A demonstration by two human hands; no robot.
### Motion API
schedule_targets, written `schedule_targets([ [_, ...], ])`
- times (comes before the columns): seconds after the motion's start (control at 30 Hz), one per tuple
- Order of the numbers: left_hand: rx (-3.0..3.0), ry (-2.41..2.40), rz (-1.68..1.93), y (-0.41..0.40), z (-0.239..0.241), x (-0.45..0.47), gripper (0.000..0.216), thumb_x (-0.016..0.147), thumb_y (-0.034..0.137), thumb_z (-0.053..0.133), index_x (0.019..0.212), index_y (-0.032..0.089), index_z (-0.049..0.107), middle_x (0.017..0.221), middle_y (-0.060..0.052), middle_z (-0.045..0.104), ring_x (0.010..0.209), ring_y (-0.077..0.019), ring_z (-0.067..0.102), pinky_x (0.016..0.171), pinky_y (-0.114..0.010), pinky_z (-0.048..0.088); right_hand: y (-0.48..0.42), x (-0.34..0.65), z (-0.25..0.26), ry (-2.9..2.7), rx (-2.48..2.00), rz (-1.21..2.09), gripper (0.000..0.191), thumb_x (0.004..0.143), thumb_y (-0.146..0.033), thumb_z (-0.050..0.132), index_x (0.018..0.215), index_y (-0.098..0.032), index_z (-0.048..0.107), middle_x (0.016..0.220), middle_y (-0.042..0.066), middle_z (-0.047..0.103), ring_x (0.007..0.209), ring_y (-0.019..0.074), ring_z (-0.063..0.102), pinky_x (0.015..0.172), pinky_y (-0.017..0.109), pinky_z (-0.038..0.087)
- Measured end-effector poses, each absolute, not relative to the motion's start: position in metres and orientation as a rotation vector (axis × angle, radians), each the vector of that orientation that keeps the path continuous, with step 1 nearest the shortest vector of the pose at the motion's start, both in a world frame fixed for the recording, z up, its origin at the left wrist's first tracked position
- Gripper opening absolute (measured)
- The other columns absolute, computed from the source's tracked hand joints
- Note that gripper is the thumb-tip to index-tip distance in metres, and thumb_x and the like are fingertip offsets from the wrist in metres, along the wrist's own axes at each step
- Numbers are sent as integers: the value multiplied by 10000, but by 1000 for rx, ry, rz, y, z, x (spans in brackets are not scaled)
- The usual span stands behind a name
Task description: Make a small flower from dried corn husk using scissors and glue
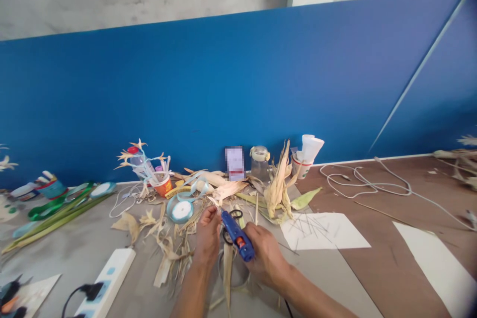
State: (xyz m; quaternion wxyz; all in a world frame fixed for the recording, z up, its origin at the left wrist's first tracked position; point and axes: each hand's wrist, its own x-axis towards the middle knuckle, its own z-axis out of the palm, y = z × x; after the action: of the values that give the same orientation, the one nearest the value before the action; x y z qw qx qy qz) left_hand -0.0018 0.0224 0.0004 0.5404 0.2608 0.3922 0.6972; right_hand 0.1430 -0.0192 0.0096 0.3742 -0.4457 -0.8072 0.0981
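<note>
My right hand [265, 253] is closed around a blue glue gun [237, 235] with its nozzle pointing up and left. My left hand [207, 236] is pinched on a thin dried corn husk strip [215, 202], right beside the gun's tip. A long husk piece [227, 273] hangs down between my two wrists. Black scissors [231, 218] lie on the grey table [89, 248] just behind the gun.
Dried husks [278, 189] are strewn across the table's middle. A light blue ribbon roll [181, 210], cups [162, 185], a jar [260, 161] and green ribbons [55, 206] stand along the blue partition. A white power strip [108, 280] lies front left. White paper sheets [324, 231] and white cables [365, 181] lie right.
</note>
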Motion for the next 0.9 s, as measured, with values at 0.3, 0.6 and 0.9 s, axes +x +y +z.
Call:
schedule_targets([
  [0.3,601,945,1661,22,1,-2,325,481,217,792,730,172,588,652,34,619,609,-109,567,657,-246,419,-16,145,13,-2067,-1192,320,87,675,-139,470,669,-206,414,628,9,530,543,138,475,515,231,273],
  [0.6,628,959,1667,21,3,-1,313,507,250,790,736,172,592,664,27,629,612,-104,562,649,-239,416,-18,147,17,-2048,-1184,400,107,671,-134,476,664,-208,399,619,1,526,544,133,496,516,215,302],
  [0.9,611,921,1658,21,5,-2,320,505,262,796,737,173,594,663,25,644,611,-113,565,658,-245,418,-22,144,17,-2078,-1175,441,106,655,-132,470,661,-209,397,626,4,531,557,139,493,517,223,300],
])
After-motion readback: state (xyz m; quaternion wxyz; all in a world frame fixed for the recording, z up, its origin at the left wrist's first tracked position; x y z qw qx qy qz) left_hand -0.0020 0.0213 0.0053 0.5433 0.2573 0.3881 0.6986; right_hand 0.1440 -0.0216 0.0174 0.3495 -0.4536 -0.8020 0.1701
